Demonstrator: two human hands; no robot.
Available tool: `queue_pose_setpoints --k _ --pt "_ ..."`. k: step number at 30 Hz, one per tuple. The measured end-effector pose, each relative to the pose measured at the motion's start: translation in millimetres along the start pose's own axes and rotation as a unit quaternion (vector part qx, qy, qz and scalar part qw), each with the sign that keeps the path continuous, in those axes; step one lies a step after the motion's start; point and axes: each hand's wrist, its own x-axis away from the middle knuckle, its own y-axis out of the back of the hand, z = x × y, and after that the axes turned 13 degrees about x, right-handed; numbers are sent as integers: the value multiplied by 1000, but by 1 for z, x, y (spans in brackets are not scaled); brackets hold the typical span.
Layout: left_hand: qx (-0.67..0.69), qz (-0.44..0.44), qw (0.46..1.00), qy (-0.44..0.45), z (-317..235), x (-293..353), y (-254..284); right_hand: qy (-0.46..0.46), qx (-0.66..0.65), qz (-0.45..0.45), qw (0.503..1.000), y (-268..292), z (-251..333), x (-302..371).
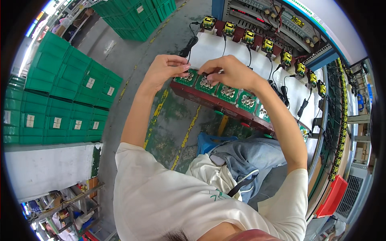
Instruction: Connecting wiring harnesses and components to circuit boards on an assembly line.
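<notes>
My left hand (165, 71) is closed in a pinch at the left end of a dark red test fixture (193, 95), over a green circuit board (184, 81). A black cable (188, 49) runs down to its fingertips; what they hold is too small to tell. Over the neighbouring board, my right hand (230, 73) also has its fingers pinched together, just above a cluster of round silver metal parts (206, 82). Whatever it grips is hidden. More green boards with the same silver clusters (227, 92) continue to the right along the fixture.
Behind the boards lies a white surface (237, 52) with black cables leading to a row of yellow-and-black transformer units (249, 37). Electronic instruments (277, 20) stand beyond. Stacked green crates (60, 88) fill the left. A red bin (331, 196) and blue stool (205, 143) are nearby.
</notes>
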Motion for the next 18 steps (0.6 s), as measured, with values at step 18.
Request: queue_pose_setpoints --k 18 --pt "-147 27 988 39 -4 -31 6 -31 142 -59 988 -9 -26 4"
